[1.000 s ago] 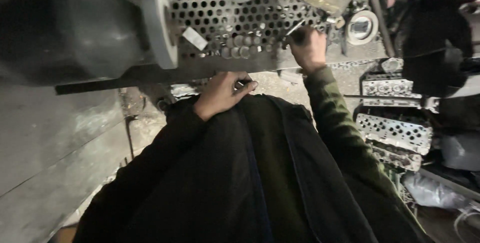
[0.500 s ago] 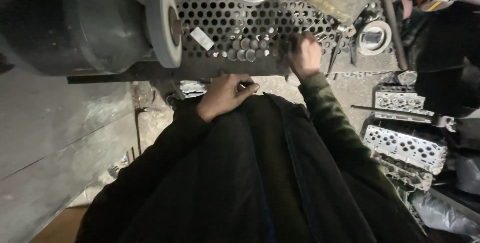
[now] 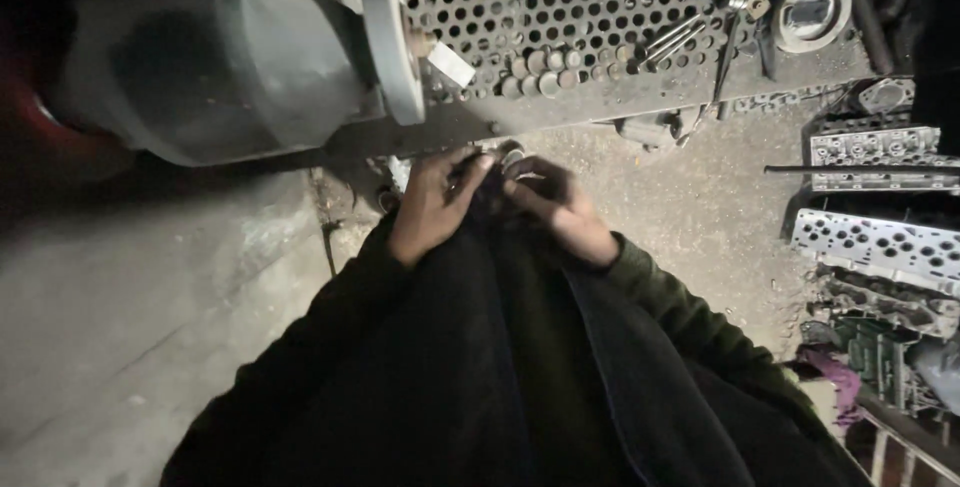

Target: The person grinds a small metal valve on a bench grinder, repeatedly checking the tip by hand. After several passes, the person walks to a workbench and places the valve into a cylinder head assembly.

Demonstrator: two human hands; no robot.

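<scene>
That little round metal piece (image 3: 512,157) pinched between your two hands looks like a small disc or cap, same family as the row of small round parts (image 3: 540,65) lying on the perforated metal plate (image 3: 560,7) above. It's sitting right at your fingertips, just below the plate's front edge and over the gritty concrete floor (image 3: 700,207). Honestly it's dark down there, so I can't swear to its exact shape.

Going by the look, I'd guess it's stiff, solid metal, light for its size and probably a bit greasy, so slippery. Not fragile, but easy to drop and lose in the dirt. Best grip is on the rim, thumb opposite a finger, not on the flat faces.

Your left hand (image 3: 432,202) is curled in narrow, fingers bent toward the piece, wrist coming up out of the dark sleeve. Your right hand (image 3: 560,202) mirrors it from the other side, fingers closed down tight around the part's edge, forearm angled in from the lower right. Both hands meet almost knuckle to knuckle.

Further out: a big grey motor housing (image 3: 220,57) to the left, and cylinder heads (image 3: 880,242) stacked at the right.
</scene>
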